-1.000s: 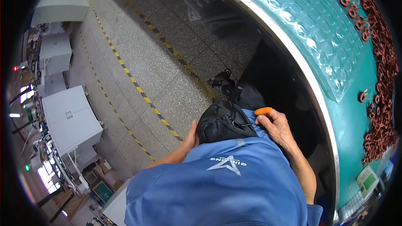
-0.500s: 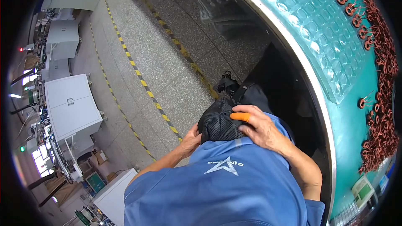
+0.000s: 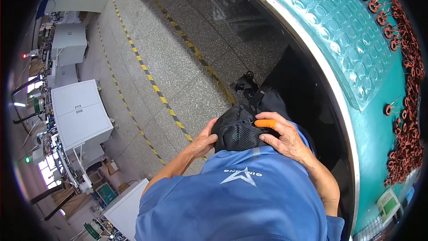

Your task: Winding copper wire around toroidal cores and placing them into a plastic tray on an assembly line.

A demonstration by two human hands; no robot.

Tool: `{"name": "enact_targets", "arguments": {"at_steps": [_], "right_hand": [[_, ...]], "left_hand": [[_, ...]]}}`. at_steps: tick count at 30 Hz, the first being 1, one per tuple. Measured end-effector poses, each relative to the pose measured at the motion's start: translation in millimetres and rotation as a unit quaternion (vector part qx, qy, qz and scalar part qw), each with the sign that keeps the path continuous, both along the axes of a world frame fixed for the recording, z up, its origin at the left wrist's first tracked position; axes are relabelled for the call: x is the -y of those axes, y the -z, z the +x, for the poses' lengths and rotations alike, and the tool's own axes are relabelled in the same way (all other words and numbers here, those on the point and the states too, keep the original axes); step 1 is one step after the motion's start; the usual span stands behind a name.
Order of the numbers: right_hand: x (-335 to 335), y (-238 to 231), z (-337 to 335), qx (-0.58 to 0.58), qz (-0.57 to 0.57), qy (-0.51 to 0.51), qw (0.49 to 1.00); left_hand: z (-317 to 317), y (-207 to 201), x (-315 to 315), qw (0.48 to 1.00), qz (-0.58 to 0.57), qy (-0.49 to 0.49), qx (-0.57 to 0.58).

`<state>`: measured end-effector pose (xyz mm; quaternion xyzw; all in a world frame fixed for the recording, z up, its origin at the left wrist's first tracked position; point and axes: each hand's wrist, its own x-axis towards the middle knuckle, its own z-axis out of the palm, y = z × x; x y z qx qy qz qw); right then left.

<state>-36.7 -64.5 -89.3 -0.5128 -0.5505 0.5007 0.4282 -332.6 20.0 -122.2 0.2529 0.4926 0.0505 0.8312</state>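
Note:
A black mesh pouch [image 3: 238,131] sits at my waist, against the front of my blue shirt [image 3: 240,201]. My left hand [image 3: 204,140] grips its left side; the thumb shows on the near side and the other fingers are partly hidden behind the mesh. From the right, my right hand [image 3: 284,137] closes on the pouch's other edge with thumb and fingers. One finger of that hand wears an orange finger cot [image 3: 265,123]. What the pouch contains cannot be made out.
On my right, a green-topped table [image 3: 374,138] with a metal rim bears a clear blister tray [image 3: 332,35] and a heap of copper-wound ring coils [image 3: 403,151]. Striped yellow-black tape [image 3: 154,85] marks the floor. White machine cabinets [image 3: 82,111] line the left.
My left hand has come up and further round the pouch's side, its thumb now showing. My right hand has shifted slightly right. The whole view has moved a little.

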Motion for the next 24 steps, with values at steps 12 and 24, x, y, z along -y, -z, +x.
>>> {"name": "enact_targets", "arguments": {"at_steps": [12, 24], "right_hand": [[0, -3, -3, -0.001, -0.028, 0.021, 0.999], [5, -8, -1, 0.002, -0.016, 0.080, 0.997]], "left_hand": [[-22, -5, 14, 0.754, 0.548, 0.355, -0.068], [-30, 4, -23, 0.928, 0.226, 0.291, -0.046]]}}
